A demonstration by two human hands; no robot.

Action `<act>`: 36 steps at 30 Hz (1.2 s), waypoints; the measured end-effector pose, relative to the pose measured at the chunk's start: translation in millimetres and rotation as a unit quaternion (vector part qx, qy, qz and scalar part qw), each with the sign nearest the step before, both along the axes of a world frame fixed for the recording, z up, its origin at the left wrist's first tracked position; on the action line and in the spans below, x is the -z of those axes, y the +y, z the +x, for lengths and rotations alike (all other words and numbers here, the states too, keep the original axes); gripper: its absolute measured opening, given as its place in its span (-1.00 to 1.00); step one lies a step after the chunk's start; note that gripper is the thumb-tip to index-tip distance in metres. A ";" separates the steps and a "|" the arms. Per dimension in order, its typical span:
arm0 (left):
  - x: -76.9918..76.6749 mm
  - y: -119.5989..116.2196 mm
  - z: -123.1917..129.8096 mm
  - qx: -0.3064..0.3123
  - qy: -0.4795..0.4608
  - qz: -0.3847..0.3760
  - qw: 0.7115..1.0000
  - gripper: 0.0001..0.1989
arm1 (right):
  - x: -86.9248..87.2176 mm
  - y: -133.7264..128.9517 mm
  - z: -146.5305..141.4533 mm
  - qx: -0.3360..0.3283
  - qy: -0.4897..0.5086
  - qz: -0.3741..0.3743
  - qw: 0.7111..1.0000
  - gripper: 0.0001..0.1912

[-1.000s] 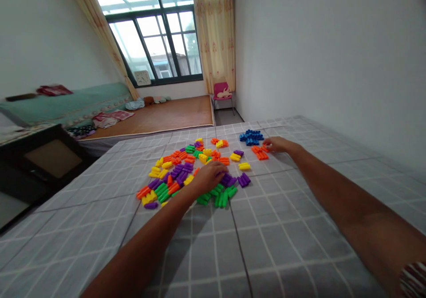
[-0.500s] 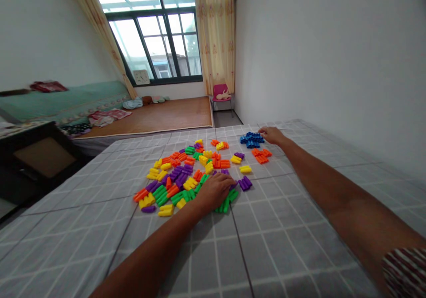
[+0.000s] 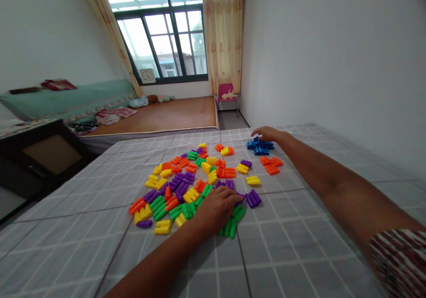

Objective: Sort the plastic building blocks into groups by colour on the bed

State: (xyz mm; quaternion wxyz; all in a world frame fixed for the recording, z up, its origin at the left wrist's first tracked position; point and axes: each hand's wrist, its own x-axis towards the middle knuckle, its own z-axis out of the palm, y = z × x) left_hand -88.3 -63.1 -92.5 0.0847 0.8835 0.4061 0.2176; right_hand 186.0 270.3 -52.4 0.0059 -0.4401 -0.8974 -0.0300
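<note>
My left hand [image 3: 221,204] lies over the near right side of a spread of plastic toy blocks, its fingers closed on a purple block [image 3: 240,199] that shows at the fingertips. Green blocks [image 3: 229,228] stick out from beneath this hand. Farther off, my right hand [image 3: 268,133] reaches over the back of a cluster of blue blocks [image 3: 259,146]. Its fingers are stretched out and touch or nearly touch the blue pieces; its thumb is hidden. Orange blocks [image 3: 271,164] lie just in front of that cluster.
Yellow blocks [image 3: 163,227], purple blocks [image 3: 181,183] and orange ones [image 3: 225,172] are scattered left of centre on the grey checked cloth [image 3: 282,253]. Beyond the table stand a low bed [image 3: 179,114] and a pink chair [image 3: 226,89]. A dark cabinet [image 3: 46,156] is at the left, a white wall at the right.
My right hand has moved from the right side of the blue cluster to over its back. The left hand stays on the same blocks. The whole view has shifted slightly.
</note>
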 end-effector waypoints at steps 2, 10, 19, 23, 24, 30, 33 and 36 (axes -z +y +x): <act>0.1 0.4 0.0 0.000 -0.005 -0.006 1.000 -0.68 | 1.6 1.4 -4.4 -0.011 -0.019 0.002 1.000 -0.52; -0.5 -0.5 -0.5 0.004 -0.009 -0.011 1.000 -0.69 | -2.8 -0.6 -6.3 -0.016 -0.048 0.051 0.997 -0.64; -0.8 -0.5 -0.2 0.006 -0.002 -0.005 1.000 -0.68 | -3.4 -50.5 -6.6 -0.095 -0.006 0.073 0.993 -0.70; -2.6 -1.2 0.2 0.003 0.005 -0.005 1.000 -0.68 | -12.4 -47.6 5.9 -0.037 0.105 0.070 0.991 -0.71; -2.8 -1.1 0.2 0.004 0.005 -0.005 1.000 -0.68 | -15.8 -42.8 11.4 -0.003 0.133 0.082 0.988 -0.68; -0.3 0.2 -0.4 0.007 -0.011 -0.007 1.000 -0.68 | -10.1 -9.8 39.5 0.067 0.083 -0.048 0.993 -0.61; 0.3 0.3 -0.7 0.007 -0.014 -0.008 1.000 -0.67 | 4.1 -0.3 41.8 0.045 0.058 -0.104 0.992 -0.56; -0.5 0.3 -1.0 0.010 -0.016 -0.013 1.000 -0.67 | 12.9 5.6 40.4 0.034 0.047 -0.085 0.995 -0.58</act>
